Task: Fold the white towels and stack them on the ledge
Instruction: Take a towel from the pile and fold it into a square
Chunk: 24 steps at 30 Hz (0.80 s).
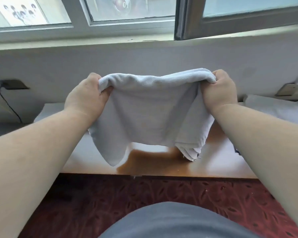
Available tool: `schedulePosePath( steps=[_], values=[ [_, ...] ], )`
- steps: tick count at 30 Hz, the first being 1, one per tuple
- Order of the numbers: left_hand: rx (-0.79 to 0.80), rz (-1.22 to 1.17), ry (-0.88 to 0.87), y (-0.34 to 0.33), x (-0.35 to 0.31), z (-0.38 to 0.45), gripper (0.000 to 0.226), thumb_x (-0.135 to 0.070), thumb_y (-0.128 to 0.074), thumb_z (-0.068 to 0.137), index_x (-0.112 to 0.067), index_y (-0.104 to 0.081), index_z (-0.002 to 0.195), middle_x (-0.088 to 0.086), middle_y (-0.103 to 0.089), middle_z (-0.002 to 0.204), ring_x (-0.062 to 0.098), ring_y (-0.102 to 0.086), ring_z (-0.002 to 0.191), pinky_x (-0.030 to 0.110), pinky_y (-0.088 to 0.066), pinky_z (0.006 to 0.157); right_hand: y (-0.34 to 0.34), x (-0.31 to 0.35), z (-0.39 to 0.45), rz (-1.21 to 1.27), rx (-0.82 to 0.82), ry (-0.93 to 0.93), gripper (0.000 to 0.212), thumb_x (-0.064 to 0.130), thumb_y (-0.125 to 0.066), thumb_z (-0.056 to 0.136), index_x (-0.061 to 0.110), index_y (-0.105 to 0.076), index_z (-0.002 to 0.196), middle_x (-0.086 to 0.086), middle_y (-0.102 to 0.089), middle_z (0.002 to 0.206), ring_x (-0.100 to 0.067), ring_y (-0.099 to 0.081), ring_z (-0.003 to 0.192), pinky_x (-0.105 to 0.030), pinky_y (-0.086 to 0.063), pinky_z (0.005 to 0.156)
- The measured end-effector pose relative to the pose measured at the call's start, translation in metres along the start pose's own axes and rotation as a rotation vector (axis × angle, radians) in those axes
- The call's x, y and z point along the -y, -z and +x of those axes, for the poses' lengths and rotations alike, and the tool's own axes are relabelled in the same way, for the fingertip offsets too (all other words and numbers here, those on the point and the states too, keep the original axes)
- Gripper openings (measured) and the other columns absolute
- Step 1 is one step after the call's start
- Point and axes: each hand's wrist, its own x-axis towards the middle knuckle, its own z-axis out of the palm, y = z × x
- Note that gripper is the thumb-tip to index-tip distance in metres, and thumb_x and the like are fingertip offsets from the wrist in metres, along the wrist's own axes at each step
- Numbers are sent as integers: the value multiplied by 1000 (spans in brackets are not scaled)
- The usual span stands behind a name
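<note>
Dark shirt (175, 222) fills the bottom edge above a red patterned carpet (144, 191). Both hands, left hand (88, 97) and right hand (218, 90), clench the top corners of a white towel (150, 110), which hangs in the air over the wooden ledge (162, 165) below a window (127, 16).

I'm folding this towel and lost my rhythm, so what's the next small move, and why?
Probably lower the towel onto the ledge so it can lie flat for the next fold. The left hand and right hand each grip a top corner, and the towel hangs slack in the air, its bottom corners uneven and bunched at the right.
</note>
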Motion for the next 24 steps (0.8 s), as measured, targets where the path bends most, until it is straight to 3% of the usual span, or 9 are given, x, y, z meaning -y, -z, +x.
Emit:
schedulePosePath(
  steps=[5, 11, 18, 24],
  values=[
    [67, 52, 22, 17, 90, 22, 44, -73, -40, 85, -29, -42, 90, -6, -56, 78, 23, -56, 69, 41, -47, 64, -82, 27, -28, -74, 44, -10, 28, 49, -50, 82, 21, -53, 85, 7, -60, 79, -16, -53, 72, -28, -40, 58],
    [143, 89, 69, 3, 159, 40, 45, -73, -38, 84, -28, -40, 88, -3, -55, 76, 18, -52, 61, 32, -33, 49, -137, 41, -38, -275, 163, 6, 21, 45, -52, 84, 24, -51, 81, 5, -60, 77, -15, -55, 70, -32, -41, 57],
    [284, 190, 61, -46, 186, 61, 38, -64, -44, 90, -25, -42, 92, -1, -54, 76, 20, -50, 61, 32, -33, 49, -162, 20, -12, -495, 295, 8, 22, 46, -56, 82, 26, -49, 81, 6, -59, 75, -16, -54, 69, -34, -42, 61],
    [405, 264, 72, -99, 190, 77, 27, -48, -45, 97, -21, -45, 98, -1, -52, 77, 27, -51, 65, 32, -33, 51, -184, -18, 12, -554, 433, 21, 16, 31, -62, 82, 24, -62, 97, 0, -64, 87, -27, -60, 88, -32, -43, 72]
  ],
)
